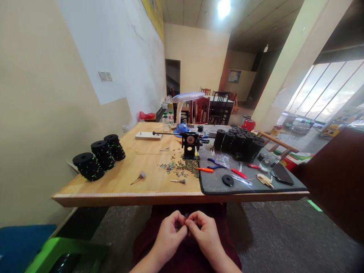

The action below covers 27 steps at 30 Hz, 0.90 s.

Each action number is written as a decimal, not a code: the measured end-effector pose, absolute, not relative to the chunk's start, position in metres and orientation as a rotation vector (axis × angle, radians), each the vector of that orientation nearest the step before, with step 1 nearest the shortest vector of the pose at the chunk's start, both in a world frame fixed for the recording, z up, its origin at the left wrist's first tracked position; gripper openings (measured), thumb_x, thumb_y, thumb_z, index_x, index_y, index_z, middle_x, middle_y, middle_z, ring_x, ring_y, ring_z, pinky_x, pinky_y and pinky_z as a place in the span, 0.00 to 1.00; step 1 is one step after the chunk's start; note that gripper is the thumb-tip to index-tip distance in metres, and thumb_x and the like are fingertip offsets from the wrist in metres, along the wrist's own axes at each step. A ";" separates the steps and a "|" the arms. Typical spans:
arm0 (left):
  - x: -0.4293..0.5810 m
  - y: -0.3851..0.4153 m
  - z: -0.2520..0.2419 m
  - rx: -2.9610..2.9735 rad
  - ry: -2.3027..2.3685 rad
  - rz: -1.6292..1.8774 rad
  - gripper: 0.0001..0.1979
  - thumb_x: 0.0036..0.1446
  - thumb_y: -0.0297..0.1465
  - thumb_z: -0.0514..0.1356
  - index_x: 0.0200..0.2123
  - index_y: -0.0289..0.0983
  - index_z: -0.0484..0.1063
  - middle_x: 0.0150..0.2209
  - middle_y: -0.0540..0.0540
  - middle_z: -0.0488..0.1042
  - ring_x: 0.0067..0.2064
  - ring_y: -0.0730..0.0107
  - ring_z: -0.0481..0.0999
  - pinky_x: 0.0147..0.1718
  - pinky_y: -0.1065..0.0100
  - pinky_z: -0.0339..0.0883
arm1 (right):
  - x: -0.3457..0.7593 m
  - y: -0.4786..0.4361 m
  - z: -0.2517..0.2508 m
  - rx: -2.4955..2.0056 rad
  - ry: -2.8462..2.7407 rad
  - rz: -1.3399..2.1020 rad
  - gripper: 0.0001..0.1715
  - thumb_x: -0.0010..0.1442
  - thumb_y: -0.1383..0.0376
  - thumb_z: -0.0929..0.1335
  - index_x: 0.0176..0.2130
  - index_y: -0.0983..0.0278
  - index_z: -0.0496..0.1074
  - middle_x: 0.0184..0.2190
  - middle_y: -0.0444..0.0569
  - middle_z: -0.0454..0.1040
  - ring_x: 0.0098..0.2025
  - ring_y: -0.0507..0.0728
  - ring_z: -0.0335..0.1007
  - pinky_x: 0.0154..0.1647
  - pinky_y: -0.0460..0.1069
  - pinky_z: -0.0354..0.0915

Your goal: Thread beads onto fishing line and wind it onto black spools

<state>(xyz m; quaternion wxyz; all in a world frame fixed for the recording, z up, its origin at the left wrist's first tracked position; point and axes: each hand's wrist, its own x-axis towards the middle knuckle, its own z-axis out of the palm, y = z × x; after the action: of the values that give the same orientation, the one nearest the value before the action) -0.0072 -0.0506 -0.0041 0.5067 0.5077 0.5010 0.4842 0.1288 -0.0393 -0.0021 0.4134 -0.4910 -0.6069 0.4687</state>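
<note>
Over the lap [186, 261], left fingers [179, 218] and right fingers [196, 217] pinch a tiny item [186, 215]; bottles [165, 122] stand, contents unclear.

The left hand [172, 230] and the right hand [204, 230] meet at their fingertips above the lap [186, 259], backs facing up and outward. On each, the fingers curl inward and the thumb bends toward the index finger in a fine pinch. The bare left forearm [147, 262] and right forearm [226, 263] slant inward, wrists apart and nearly straight.
</note>
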 end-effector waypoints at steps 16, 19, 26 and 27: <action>-0.012 -0.048 -0.006 0.766 0.828 1.009 0.13 0.47 0.32 0.67 0.31 0.36 0.65 0.25 0.51 0.73 0.27 0.74 0.73 0.29 0.72 0.63 | 0.126 -0.028 -0.019 -1.203 -1.157 1.611 0.20 0.48 0.52 0.71 0.25 0.64 0.63 0.11 0.36 0.64 0.12 0.44 0.48 0.14 0.41 0.43; -0.012 -0.046 -0.008 0.732 0.827 0.991 0.12 0.48 0.33 0.67 0.29 0.35 0.67 0.26 0.50 0.74 0.29 0.73 0.74 0.30 0.72 0.64 | 0.128 -0.027 -0.019 -1.210 -1.133 1.614 0.21 0.48 0.51 0.71 0.25 0.64 0.63 0.11 0.36 0.64 0.12 0.43 0.48 0.14 0.41 0.42; -0.011 -0.042 -0.015 0.768 0.946 1.039 0.13 0.47 0.36 0.67 0.27 0.35 0.67 0.24 0.51 0.71 0.27 0.74 0.70 0.27 0.73 0.62 | 0.133 -0.028 -0.020 -1.229 -1.092 1.696 0.23 0.44 0.49 0.72 0.24 0.64 0.64 0.11 0.36 0.65 0.12 0.43 0.47 0.14 0.42 0.39; -0.011 -0.041 -0.015 0.790 0.981 1.057 0.13 0.47 0.36 0.67 0.26 0.35 0.67 0.23 0.52 0.70 0.26 0.75 0.69 0.26 0.73 0.61 | 0.133 -0.030 -0.020 -1.231 -1.098 1.705 0.23 0.45 0.49 0.72 0.24 0.64 0.64 0.11 0.36 0.65 0.12 0.43 0.46 0.14 0.42 0.39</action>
<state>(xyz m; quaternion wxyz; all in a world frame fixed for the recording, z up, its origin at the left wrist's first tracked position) -0.0114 -0.0412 -0.0147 0.6807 0.3522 0.4370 0.4708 0.1335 -0.0299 -0.0197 0.3753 -0.4809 -0.4292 0.6661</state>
